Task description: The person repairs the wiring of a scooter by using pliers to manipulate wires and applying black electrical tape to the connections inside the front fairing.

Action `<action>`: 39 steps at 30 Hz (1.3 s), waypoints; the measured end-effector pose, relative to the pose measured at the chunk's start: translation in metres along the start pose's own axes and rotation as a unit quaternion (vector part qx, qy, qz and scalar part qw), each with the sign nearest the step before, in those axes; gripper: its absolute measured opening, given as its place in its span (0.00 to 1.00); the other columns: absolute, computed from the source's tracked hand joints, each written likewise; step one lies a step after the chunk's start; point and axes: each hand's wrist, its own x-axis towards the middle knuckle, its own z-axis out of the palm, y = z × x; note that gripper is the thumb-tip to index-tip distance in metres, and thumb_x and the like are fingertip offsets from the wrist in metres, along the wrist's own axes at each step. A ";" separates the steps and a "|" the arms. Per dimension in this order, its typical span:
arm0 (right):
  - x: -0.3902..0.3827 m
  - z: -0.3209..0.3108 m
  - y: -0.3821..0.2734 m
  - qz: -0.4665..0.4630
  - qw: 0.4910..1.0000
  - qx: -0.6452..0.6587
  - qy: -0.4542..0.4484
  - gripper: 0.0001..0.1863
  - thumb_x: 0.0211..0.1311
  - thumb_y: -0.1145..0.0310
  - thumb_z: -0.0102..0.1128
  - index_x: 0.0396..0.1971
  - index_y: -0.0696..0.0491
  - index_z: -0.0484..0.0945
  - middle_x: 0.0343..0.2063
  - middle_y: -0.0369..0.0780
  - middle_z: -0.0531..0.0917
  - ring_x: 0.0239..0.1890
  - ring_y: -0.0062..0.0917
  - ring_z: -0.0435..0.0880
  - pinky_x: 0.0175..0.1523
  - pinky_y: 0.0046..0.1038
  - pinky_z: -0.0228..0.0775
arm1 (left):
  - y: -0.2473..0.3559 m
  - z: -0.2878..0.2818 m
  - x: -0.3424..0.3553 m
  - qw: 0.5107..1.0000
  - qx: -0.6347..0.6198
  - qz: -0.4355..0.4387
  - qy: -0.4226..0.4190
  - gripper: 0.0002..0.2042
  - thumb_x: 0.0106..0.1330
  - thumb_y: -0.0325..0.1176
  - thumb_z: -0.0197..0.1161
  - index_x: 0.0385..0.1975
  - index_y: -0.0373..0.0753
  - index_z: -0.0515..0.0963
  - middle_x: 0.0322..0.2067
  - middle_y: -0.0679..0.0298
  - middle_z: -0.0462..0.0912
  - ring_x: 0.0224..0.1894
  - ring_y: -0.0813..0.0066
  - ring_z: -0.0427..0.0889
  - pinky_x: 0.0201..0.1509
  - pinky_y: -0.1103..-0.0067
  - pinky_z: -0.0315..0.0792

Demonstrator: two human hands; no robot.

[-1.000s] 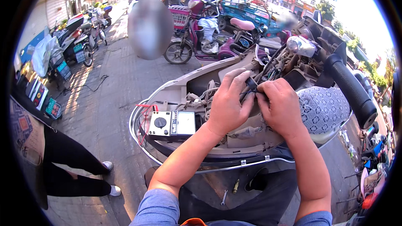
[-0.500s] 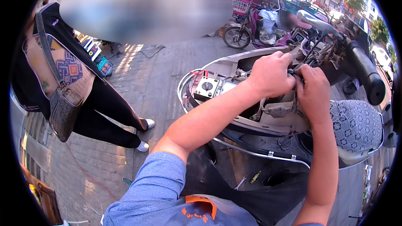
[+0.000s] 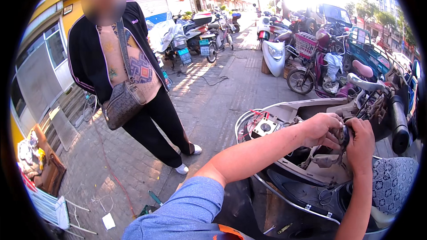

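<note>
Both my hands meet over the opened front body of an electric scooter, its inner parts and wiring exposed. Between them is a small dark, rounded part whose exact kind I cannot make out. My left hand pinches it from the left, fingers bent. My right hand closes on it from the right, thumb and fingers against its edge. Just below hang dusty wires and a greyish connector bundle. An analog multimeter with a black dial and red leads rests on the scooter's left end, beside my left forearm.
A person with a shoulder bag stands at the left. The scooter's handlebar grip and a patterned seat cover flank my right arm. A screwdriver lies on the ground below. Parked scooters line the back.
My view has swung up and to the left, so the scooter and hands sit farther right and lower in the picture. The dark part between my hands now shows.
</note>
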 end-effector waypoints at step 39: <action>-0.001 0.007 0.019 0.057 0.995 0.075 0.022 0.09 0.76 0.63 0.61 0.46 0.50 0.86 0.38 0.45 0.90 0.43 0.48 0.90 0.46 0.48 0.82 | -0.020 -0.013 0.017 0.980 0.072 0.179 0.052 0.08 0.84 0.32 0.65 0.50 0.34 0.82 0.43 0.61 0.90 0.37 0.77 0.90 0.45 0.79 0.88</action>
